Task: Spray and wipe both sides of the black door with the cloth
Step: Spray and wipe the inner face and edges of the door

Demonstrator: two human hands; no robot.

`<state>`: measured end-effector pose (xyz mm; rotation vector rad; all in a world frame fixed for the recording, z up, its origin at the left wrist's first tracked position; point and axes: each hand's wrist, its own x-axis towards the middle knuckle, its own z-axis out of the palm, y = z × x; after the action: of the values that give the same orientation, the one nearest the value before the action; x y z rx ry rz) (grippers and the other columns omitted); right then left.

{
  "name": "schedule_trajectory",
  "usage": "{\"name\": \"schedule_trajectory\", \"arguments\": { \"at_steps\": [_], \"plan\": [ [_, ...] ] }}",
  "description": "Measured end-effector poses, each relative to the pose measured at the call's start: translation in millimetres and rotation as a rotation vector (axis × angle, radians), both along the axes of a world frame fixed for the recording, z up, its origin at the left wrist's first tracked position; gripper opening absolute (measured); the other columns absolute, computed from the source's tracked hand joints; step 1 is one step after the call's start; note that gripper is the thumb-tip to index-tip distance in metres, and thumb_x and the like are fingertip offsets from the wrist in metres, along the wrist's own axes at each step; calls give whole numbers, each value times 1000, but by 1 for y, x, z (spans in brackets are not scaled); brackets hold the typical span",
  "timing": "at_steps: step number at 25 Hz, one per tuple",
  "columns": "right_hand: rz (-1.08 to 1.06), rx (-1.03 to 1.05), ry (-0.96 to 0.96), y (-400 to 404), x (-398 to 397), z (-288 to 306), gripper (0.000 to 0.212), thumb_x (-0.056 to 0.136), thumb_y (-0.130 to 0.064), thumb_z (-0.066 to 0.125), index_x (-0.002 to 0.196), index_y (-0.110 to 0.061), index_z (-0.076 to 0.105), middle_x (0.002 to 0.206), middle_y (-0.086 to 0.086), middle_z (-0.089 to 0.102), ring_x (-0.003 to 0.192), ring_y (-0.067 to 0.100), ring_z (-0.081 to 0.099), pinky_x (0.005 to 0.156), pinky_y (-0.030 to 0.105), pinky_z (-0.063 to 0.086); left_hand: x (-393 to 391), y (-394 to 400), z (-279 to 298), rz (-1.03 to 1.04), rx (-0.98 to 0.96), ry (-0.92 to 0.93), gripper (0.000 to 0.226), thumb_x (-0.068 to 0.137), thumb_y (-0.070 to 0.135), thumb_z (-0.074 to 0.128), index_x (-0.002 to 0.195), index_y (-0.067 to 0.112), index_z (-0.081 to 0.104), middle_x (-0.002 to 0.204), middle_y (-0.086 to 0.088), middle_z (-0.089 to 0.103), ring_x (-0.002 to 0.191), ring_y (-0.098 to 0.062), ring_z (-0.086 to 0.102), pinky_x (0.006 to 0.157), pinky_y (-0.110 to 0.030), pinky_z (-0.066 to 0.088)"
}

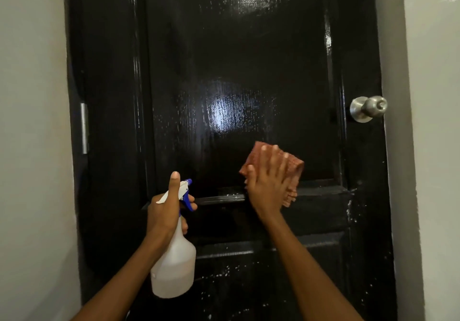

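While the right hand [267,178] lies flat with its fingers straight and slightly spread, it presses a folded reddish-pink cloth [293,168] against the black door [236,59], low on the upper panel, just above the horizontal rail. Its forearm reaches up from the lower right, wrist nearly straight, and the cloth's lower edge hangs past the heel of the palm onto the rail. That grip is released: the fingers only push on the cloth, none curling round it. To the left, the left hand [165,211] has its grip clenched round the neck of a white spray bottle [174,266], thumb pointing up beside the blue and white nozzle and fingers wrapped at the blue trigger. Held upright in front of the door's lower half, the bottle aims at the door. Wet droplets glisten on the glossy panel. A silver round knob [368,108] sits at the door's right edge, and a metal hinge plate [84,127] at its left.
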<state>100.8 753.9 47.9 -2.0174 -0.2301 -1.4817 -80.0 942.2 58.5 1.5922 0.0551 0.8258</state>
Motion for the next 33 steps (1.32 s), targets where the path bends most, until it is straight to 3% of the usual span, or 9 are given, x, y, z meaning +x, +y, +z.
{"name": "schedule_trajectory", "arguments": {
  "at_steps": [5,7,11,15,18,21,24,28,33],
  "plan": [
    [124,-753,-245,62,-19,-53,60,108,-48,38,163,-31,20,172,1,8,158,29,2,124,59,13,0,15,-23,75,-16,36,66,95,66,35,90,11,73,81,-16,75,76,-27,71,69,-37,54],
    [120,-860,-294,42,-13,-63,58,109,-48,38,162,-31,23,171,-1,12,158,26,5,126,55,10,1,15,-28,78,-14,54,68,94,67,34,87,12,73,79,-14,75,75,-28,70,74,-40,54],
    [37,-618,-129,-35,3,-87,58,108,-47,30,163,-31,20,172,-2,10,158,27,8,121,63,21,3,5,-37,45,-3,108,79,90,73,34,84,4,72,74,-14,74,48,-26,57,47,-32,47],
    [-19,-90,159,-86,5,-111,66,106,-54,19,164,-28,4,172,-1,-11,158,27,-12,124,63,1,5,-7,-36,-23,-23,120,86,89,74,35,81,-5,68,65,-14,69,43,-22,53,42,-28,43],
    [7,17,234,-78,2,-111,70,104,-56,17,163,-29,-8,170,0,-20,156,27,-19,121,68,-2,12,-13,-28,-55,-47,143,83,89,74,36,80,-4,65,61,-13,63,43,-17,53,41,-26,43],
    [33,0,248,-61,-2,-113,70,104,-57,16,163,-29,-10,169,1,-23,155,28,-22,120,70,-3,17,-15,-24,-114,-20,206,85,88,75,35,84,-4,67,67,-15,68,44,-18,55,42,-26,44],
    [63,-106,259,-32,-10,-121,70,104,-58,14,163,-28,-6,169,1,-23,155,28,-23,121,68,-5,14,-14,-24,-146,-40,249,78,89,73,37,81,0,62,59,-9,60,39,-13,52,39,-24,41],
    [120,-299,159,28,-26,-117,67,107,-52,25,164,-31,-3,171,3,-14,157,31,-14,123,61,-6,6,8,-36,-45,-28,228,84,87,76,34,84,-1,68,71,-17,71,44,-20,54,43,-27,44],
    [160,-630,-88,107,-36,-87,66,107,-47,38,164,-29,11,172,2,-4,158,27,-1,125,53,-6,-7,37,-48,26,-82,165,84,80,81,36,83,7,75,75,-15,75,60,-23,62,68,-38,49]
  ]
}}
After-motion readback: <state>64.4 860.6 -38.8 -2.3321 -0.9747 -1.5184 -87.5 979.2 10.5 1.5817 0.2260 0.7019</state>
